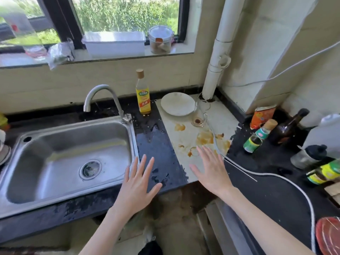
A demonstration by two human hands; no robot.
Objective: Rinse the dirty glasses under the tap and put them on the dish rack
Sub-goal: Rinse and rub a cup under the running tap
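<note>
A clear glass (199, 115) with a brown residue at its bottom stands on the pale board (185, 162), beside a white plate (177, 103). The steel sink (60, 153) lies at the left, with its curved tap (103, 96) behind it; no water is running. My left hand (138, 183) hovers flat, fingers spread, over the sink's right rim and the wet black counter. My right hand (211, 170) is spread flat over the front of the stained board. Both hands hold nothing. No dish rack can be made out with certainty.
A yellow-labelled bottle (143, 94) stands behind the sink's right corner. Brown spills (205, 138) mark the board. Bottles and jars (276, 131) crowd the right counter, and a white cable (276, 176) crosses it. A white tub (115, 44) and a jar (161, 40) sit on the windowsill.
</note>
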